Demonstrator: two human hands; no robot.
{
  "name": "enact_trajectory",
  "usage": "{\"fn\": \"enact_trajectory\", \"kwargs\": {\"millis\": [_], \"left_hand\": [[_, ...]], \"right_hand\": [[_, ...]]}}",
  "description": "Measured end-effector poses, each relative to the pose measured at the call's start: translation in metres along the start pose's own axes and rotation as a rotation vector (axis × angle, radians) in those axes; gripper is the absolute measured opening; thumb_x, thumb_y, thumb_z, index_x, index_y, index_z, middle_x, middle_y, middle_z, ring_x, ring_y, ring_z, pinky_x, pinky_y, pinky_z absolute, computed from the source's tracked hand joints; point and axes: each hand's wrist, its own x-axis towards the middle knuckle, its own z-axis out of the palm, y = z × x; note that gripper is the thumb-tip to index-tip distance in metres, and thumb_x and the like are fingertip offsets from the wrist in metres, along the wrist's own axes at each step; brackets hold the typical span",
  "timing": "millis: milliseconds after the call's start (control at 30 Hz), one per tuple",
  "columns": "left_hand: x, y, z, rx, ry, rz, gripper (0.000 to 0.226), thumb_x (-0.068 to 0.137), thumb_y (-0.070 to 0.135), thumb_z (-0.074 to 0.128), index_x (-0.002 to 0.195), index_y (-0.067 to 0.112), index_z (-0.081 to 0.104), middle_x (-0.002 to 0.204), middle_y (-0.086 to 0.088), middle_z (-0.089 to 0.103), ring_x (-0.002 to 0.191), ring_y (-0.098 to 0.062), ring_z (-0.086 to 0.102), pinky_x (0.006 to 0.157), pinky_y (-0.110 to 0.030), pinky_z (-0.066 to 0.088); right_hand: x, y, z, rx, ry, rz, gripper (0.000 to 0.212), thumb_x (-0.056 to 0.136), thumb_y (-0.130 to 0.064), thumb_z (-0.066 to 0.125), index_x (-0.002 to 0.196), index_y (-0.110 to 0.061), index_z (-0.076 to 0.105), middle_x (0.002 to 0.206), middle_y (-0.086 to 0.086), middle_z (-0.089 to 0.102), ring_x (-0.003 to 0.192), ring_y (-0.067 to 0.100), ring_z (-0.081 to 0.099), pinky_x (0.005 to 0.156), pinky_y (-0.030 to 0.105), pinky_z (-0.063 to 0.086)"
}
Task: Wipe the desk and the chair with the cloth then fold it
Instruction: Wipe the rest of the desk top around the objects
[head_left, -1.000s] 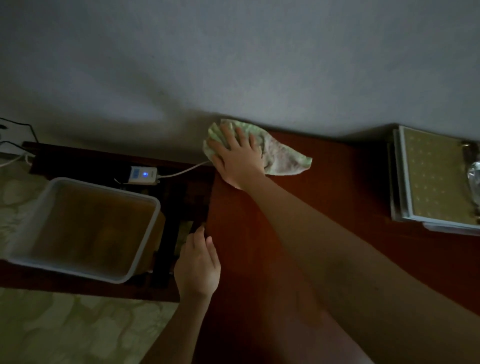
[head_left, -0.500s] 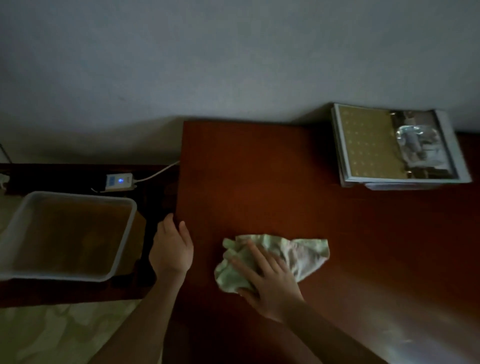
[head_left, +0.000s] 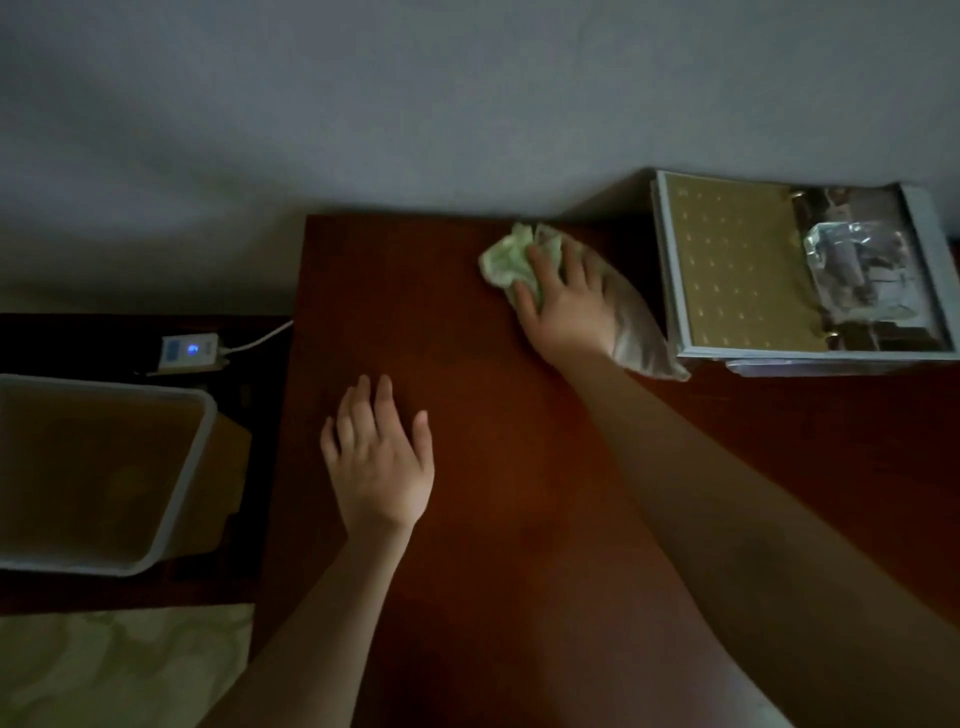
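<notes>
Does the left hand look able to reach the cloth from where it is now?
Probably yes: bare desk lies between the left hand and the cloth, though the right hand covers much of it.

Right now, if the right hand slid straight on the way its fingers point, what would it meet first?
Probably the wall behind the desk: the right hand, pressing the cloth, points at it, with only bare wood between. The binder lies right of that line.
</notes>
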Motion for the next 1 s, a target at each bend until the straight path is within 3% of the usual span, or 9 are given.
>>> {"fn": "enact_trajectory", "kwargs": {"millis": [167, 267, 433, 533, 667, 900, 1000], "left_hand": [[0.0, 0.002, 0.003, 0.0, 0.034, -0.017, 0.058, 0.095, 0.045, 0.029, 0.133, 0.004, 0.045, 0.134, -0.017, 0.051, 0.125, -0.033, 0.047, 0.101, -0.051, 0.038], [-0.001, 0.002, 0.002, -0.004, 0.059, -0.047, 0.059, 0.094, 0.045, 0.031, 0.134, 0.004, 0.043, 0.136, -0.018, 0.048, 0.124, -0.033, 0.047, 0.102, -0.05, 0.037], [-0.002, 0.003, 0.0, 0.004, 0.076, -0.049, 0.057, 0.094, 0.044, 0.033, 0.133, 0.003, 0.044, 0.134, -0.019, 0.049, 0.122, -0.033, 0.048, 0.1, -0.05, 0.038], [-0.003, 0.004, 0.0, -0.004, 0.073, -0.049, 0.057, 0.094, 0.042, 0.032, 0.131, 0.002, 0.045, 0.132, -0.019, 0.05, 0.121, -0.033, 0.049, 0.099, -0.05, 0.039], [-0.003, 0.005, -0.002, -0.021, 0.05, -0.055, 0.059, 0.093, 0.044, 0.028, 0.132, 0.002, 0.045, 0.133, -0.017, 0.05, 0.123, -0.031, 0.048, 0.101, -0.049, 0.038], [-0.002, 0.007, 0.001, -0.017, 0.046, -0.027, 0.059, 0.093, 0.043, 0.027, 0.132, 0.003, 0.045, 0.134, -0.016, 0.052, 0.127, -0.03, 0.046, 0.101, -0.049, 0.036], [-0.002, 0.007, 0.001, -0.021, 0.043, -0.018, 0.058, 0.094, 0.042, 0.027, 0.132, 0.003, 0.046, 0.134, -0.016, 0.052, 0.127, -0.031, 0.046, 0.101, -0.049, 0.036]], "right_hand": [[0.05, 0.002, 0.003, 0.038, -0.014, -0.02, 0.057, 0.095, -0.053, 0.03, 0.147, -0.03, 0.028, 0.153, 0.014, 0.025, 0.14, 0.037, 0.018, 0.111, 0.056, 0.018], [0.04, 0.006, -0.001, 0.039, -0.071, -0.091, 0.056, 0.096, -0.054, 0.029, 0.148, -0.032, 0.023, 0.156, 0.011, 0.016, 0.142, 0.036, 0.011, 0.112, 0.057, 0.014], [-0.045, 0.004, -0.004, -0.082, -0.215, -0.247, 0.059, 0.093, -0.061, 0.023, 0.148, -0.039, 0.016, 0.159, 0.004, 0.008, 0.145, 0.032, 0.007, 0.113, 0.054, 0.006], [-0.129, 0.007, 0.001, -0.107, -0.255, -0.41, 0.059, 0.092, -0.063, 0.013, 0.146, -0.039, 0.023, 0.157, 0.005, 0.017, 0.143, 0.033, 0.014, 0.113, 0.058, 0.013], [-0.192, 0.009, 0.007, -0.145, -0.305, -0.454, 0.057, 0.093, -0.064, 0.019, 0.143, -0.039, 0.03, 0.154, 0.004, 0.024, 0.142, 0.033, 0.018, 0.107, 0.058, 0.012], [-0.167, 0.013, -0.001, -0.197, -0.323, -0.559, 0.06, 0.09, -0.068, 0.018, 0.141, -0.04, 0.032, 0.153, 0.005, 0.029, 0.14, 0.032, 0.024, 0.112, 0.059, 0.011], [-0.114, 0.009, -0.003, -0.162, -0.302, -0.532, 0.065, 0.086, -0.07, 0.018, 0.145, -0.043, 0.016, 0.159, 0.001, 0.01, 0.145, 0.027, 0.008, 0.113, 0.051, 0.0]]}}
